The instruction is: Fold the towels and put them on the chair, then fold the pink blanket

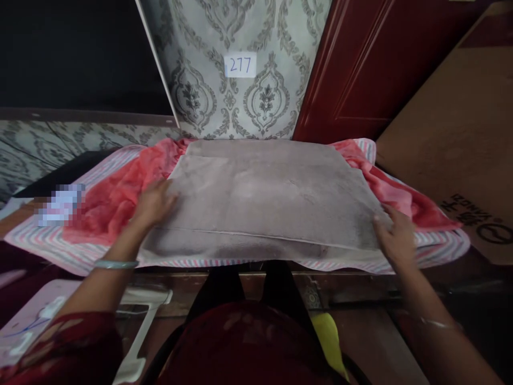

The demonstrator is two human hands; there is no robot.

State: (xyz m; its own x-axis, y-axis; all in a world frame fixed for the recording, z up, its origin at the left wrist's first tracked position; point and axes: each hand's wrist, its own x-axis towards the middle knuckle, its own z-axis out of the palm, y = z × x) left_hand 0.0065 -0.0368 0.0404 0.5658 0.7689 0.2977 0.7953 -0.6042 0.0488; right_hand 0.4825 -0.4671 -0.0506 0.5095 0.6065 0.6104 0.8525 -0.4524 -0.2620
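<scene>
A folded grey plush cloth (264, 198) lies flat across a surface in front of me, its upper layer ending in a long edge near the front. At its left edge, my left hand (154, 202), with a pale bangle on the wrist, rests with thumb and fingers apart. On the opposite edge, my right hand (395, 235) touches the cloth, thumb spread from the fingers. Under the grey cloth is a red plush blanket (112, 198) with a striped border, sticking out on both sides.
A large cardboard box (452, 128) stands at the right beside a dark red door (360, 64). To the left is a black screen (76, 59). A numbered paper label (240, 64) is on the patterned wall. Below are a white plastic frame (140, 331) and a yellow object (329, 342).
</scene>
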